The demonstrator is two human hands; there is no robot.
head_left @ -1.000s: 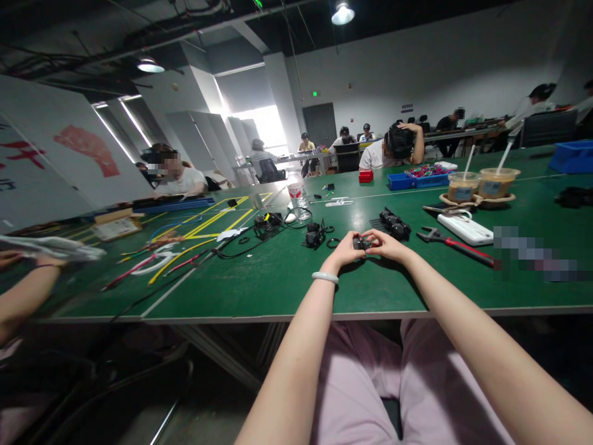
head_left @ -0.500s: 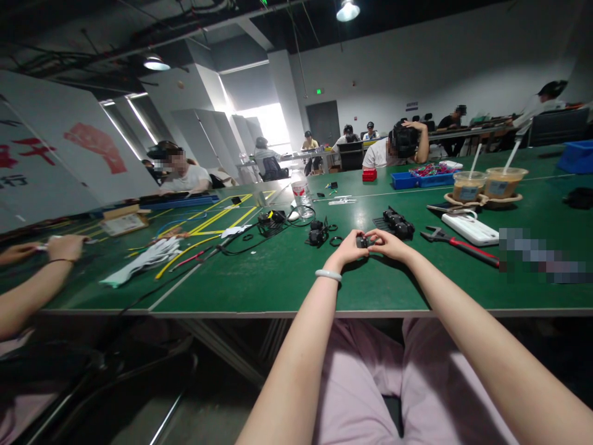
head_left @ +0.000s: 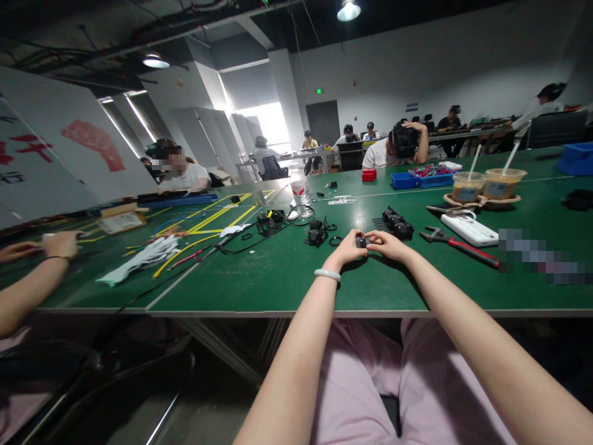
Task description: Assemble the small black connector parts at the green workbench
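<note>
Between my two hands is a small black part (head_left: pixel 360 242), held just above the green table (head_left: pixel 278 284); its kind is too small to make out. My left hand (head_left: pixel 348 249), with a pale bangle at the wrist, is closed on it from the left. From the right, my right hand (head_left: pixel 388 245) pinches at the same part with its fingertips. A black ring (head_left: pixel 335 241) lies just left of my left hand, and a black device (head_left: pixel 317 233) is beyond it. Behind my right hand lies another black device (head_left: pixel 396 222).
To the right lie an adjustable wrench (head_left: pixel 458 246) with red-black handles and a white power bank (head_left: pixel 469 229). Two drink cups (head_left: pixel 504 184) stand in a carrier behind them. White gloves (head_left: pixel 141 259) and cables (head_left: pixel 183 253) lie left. A co-worker's hand (head_left: pixel 62 244) works at far left.
My hands stay nearly in place around the small black part, with only slight finger movement. The co-worker's hands at far left have shifted a little left.
</note>
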